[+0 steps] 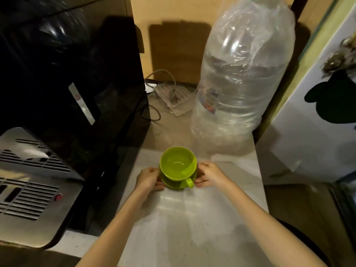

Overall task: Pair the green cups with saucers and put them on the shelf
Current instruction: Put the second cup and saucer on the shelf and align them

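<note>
One large clear water bottle [244,74] wrapped in plastic stands at the back of the pale shelf surface [192,218]. Nearer the front, a green cup [178,164] sits upright on its green saucer [173,184]. The left hand [149,179] and right hand [209,175] grip opposite saucer edges.

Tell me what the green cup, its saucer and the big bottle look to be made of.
Green cup: glossy, uniform lime green with soft highlights inside; glazed ceramic or hard plastic, the look leaves it open.
Saucer: same glossy green, likely the same material.
Big bottle: clear ribbed plastic, wrapped in a thin, crinkled, shiny plastic bag.
</note>
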